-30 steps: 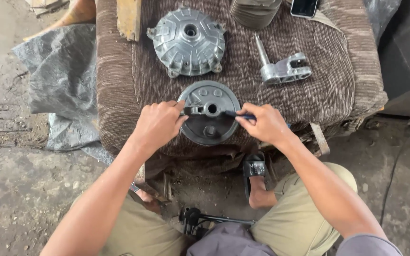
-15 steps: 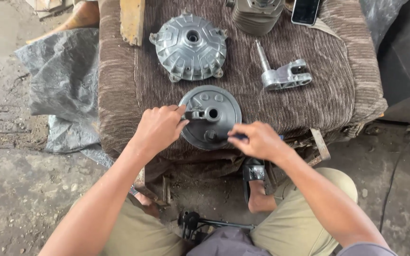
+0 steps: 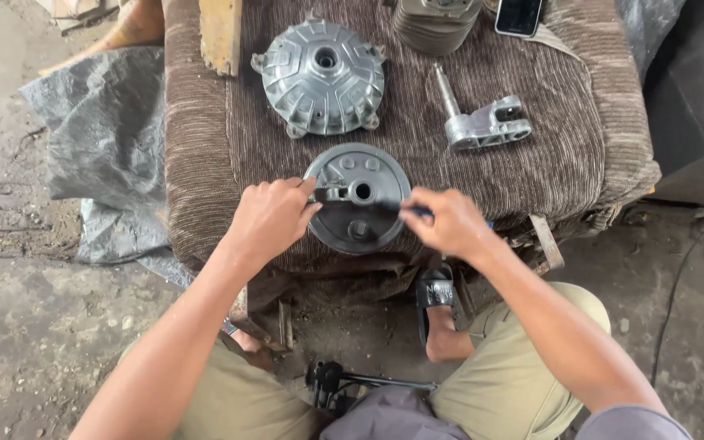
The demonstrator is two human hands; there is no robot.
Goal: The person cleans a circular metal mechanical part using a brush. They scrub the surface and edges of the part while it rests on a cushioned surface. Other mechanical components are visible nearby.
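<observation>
Two hands: left hand (image 3: pixel 270 216) gripping the dark round plate (image 3: pixel 358 200), right hand (image 3: pixel 447 222) around a mostly hidden tool (image 3: pixel 417 210).

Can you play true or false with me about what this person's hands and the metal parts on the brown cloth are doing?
1. The left hand touches the dark round metal plate. True.
2. The right hand is empty. False: it holds a thin dark tool at the plate.
3. The silver ribbed round metal cover lies beyond the dark plate. True.
4. The silver forked metal bracket lies on the ground. False: it lies on the brown ribbed cloth.
5. A black phone lies on the cloth's far edge. True.
</observation>
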